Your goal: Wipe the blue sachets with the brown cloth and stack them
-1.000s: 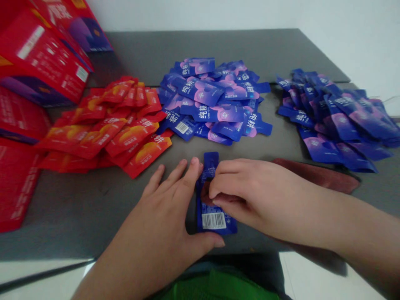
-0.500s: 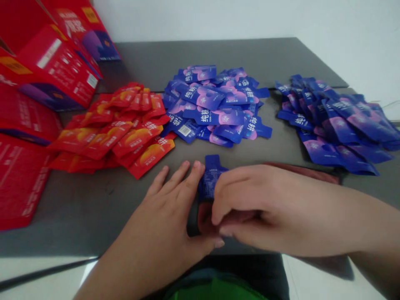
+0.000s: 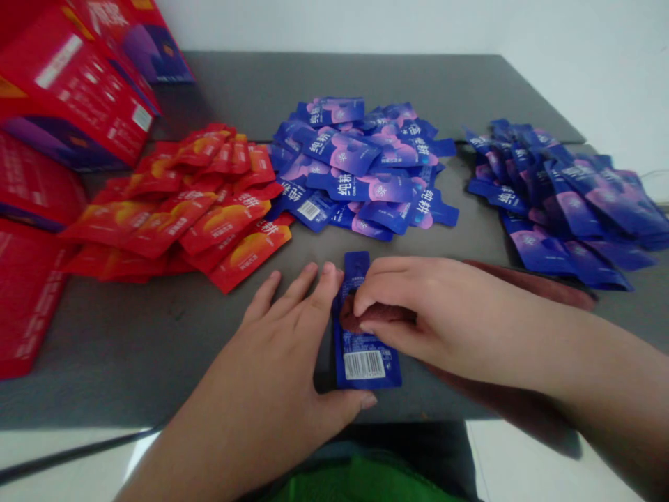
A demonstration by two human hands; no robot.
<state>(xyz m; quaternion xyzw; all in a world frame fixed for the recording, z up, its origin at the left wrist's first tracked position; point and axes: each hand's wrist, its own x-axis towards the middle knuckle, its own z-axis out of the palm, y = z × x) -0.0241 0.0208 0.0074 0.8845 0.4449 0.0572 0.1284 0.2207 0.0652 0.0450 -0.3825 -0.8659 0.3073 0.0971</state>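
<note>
A blue sachet (image 3: 363, 355) lies back side up on the dark grey table (image 3: 136, 348) near the front edge, its white barcode showing. My left hand (image 3: 285, 348) lies flat beside it, fingers stretched out along its left edge and thumb at its bottom corner. My right hand (image 3: 418, 317) is closed on a dark red cloth (image 3: 373, 314) and presses it on the sachet's upper half. The rest of that cloth (image 3: 533, 289) trails off to the right under my forearm.
A heap of red-orange sachets (image 3: 182, 209) lies at the left, a heap of blue-purple sachets (image 3: 360, 167) in the middle, another blue heap (image 3: 564, 195) at the right. Red cartons (image 3: 67, 90) stand at the far left. The table's front edge runs just below my hands.
My right hand dragged the cloth down over the sachet half a second ago, then back up to its upper half, so the barcode shows again. My left hand stayed put.
</note>
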